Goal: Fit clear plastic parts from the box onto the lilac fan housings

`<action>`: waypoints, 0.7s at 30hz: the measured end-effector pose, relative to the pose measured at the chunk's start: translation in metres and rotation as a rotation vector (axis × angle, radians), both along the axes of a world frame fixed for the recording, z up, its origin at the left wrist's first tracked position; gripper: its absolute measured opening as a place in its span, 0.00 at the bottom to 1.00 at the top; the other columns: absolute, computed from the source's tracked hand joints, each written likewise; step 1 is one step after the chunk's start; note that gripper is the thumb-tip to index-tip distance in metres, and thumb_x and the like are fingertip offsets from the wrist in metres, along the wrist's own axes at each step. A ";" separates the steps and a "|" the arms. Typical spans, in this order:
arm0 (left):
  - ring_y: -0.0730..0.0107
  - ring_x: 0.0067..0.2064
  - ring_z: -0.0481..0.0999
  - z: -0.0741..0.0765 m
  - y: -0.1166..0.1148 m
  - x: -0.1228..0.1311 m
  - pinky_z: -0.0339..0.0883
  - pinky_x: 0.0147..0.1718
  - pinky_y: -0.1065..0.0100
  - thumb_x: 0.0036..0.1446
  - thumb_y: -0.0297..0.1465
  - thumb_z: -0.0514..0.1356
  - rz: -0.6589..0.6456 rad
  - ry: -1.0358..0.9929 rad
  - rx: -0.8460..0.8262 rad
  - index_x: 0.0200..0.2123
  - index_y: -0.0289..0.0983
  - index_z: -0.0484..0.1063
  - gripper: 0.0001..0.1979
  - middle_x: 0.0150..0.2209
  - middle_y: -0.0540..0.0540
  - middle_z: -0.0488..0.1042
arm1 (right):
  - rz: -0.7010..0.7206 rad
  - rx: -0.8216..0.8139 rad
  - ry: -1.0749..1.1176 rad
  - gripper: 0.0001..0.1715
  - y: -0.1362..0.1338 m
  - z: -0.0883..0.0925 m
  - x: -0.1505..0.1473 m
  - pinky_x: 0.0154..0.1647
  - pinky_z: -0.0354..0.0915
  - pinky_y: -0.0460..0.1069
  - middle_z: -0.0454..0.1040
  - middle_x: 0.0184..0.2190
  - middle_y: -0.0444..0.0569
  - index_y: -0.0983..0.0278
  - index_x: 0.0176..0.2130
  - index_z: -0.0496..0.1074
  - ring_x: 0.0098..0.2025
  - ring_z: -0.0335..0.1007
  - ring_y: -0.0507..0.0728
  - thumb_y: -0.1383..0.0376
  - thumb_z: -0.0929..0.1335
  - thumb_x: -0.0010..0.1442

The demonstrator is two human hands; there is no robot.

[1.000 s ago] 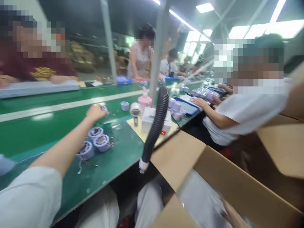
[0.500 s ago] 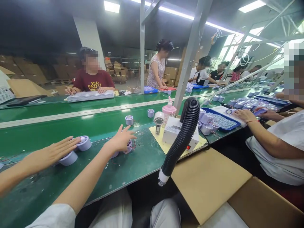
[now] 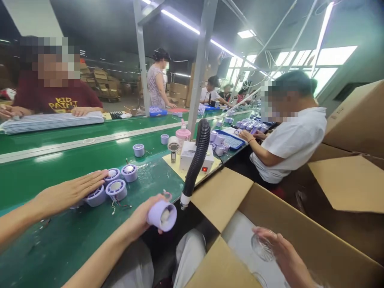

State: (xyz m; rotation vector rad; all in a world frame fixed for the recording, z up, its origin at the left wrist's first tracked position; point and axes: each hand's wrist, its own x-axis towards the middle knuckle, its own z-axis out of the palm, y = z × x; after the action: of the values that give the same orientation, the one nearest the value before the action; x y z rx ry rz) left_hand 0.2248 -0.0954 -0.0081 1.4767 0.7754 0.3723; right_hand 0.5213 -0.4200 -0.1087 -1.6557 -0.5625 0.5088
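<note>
My left hand (image 3: 144, 214) is wrapped round a purple fan housing (image 3: 163, 216), lifted off the bench edge with its open end towards me. A pinkish wire loop shows behind it. At the lower right my right hand (image 3: 285, 252) holds a clear round plastic cover (image 3: 262, 247) with ridges, over an open cardboard box (image 3: 270, 204). More purple fan housings (image 3: 116, 189) stand on the green bench, several with thin wires. A co-worker's hand (image 3: 75, 187) rests flat across some of them at the left.
A white box-shaped machine (image 3: 192, 158) with a black flexible hose (image 3: 196, 160) stands on the bench edge. Beside it are a pink cup (image 3: 183, 138) and a handheld fan (image 3: 173, 147). A co-worker in white (image 3: 291, 140) sits to the right, near a blue tray (image 3: 229, 140).
My view has swung right. My left hand has picked up a purple fan housing and drawn it towards me. My right hand has come into view with the clear cover.
</note>
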 end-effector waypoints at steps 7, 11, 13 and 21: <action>0.80 0.19 0.61 -0.027 -0.057 0.023 0.50 0.11 0.79 0.55 0.42 0.58 -0.558 0.056 -0.276 0.33 0.35 0.76 0.16 0.27 0.47 0.72 | 0.706 -0.225 -0.568 0.29 0.064 0.056 -0.126 0.57 0.62 0.61 0.65 0.56 0.55 0.53 0.61 0.64 0.56 0.64 0.65 0.53 0.65 0.62; 0.74 0.25 0.68 -0.032 -0.055 0.015 0.62 0.21 0.75 0.58 0.35 0.55 -0.752 0.116 -0.026 0.39 0.37 0.78 0.13 0.30 0.47 0.73 | 0.615 -0.342 -0.938 0.28 0.089 0.063 -0.153 0.52 0.66 0.64 0.64 0.57 0.57 0.54 0.61 0.64 0.55 0.61 0.69 0.63 0.67 0.62; 0.67 0.38 0.73 -0.035 -0.056 0.012 0.69 0.37 0.69 0.58 0.33 0.56 -0.779 0.076 0.193 0.39 0.38 0.78 0.12 0.39 0.45 0.74 | 0.589 -0.352 -0.966 0.26 0.096 0.058 -0.158 0.50 0.67 0.64 0.64 0.57 0.58 0.58 0.59 0.67 0.54 0.61 0.69 0.65 0.68 0.61; 0.65 0.46 0.71 -0.035 -0.065 -0.001 0.63 0.49 0.63 0.61 0.34 0.55 -0.663 0.064 0.528 0.40 0.40 0.74 0.09 0.45 0.45 0.70 | 0.672 -0.202 -0.559 0.08 0.098 0.038 -0.159 0.53 0.65 0.56 0.65 0.50 0.51 0.62 0.32 0.75 0.52 0.65 0.62 0.71 0.75 0.50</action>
State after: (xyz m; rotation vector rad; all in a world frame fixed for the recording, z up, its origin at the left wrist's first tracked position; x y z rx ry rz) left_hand 0.2243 -0.1599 -0.0426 2.1464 0.1964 0.0144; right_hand 0.3620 -0.3224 -0.0707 -1.7851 -1.5509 0.5916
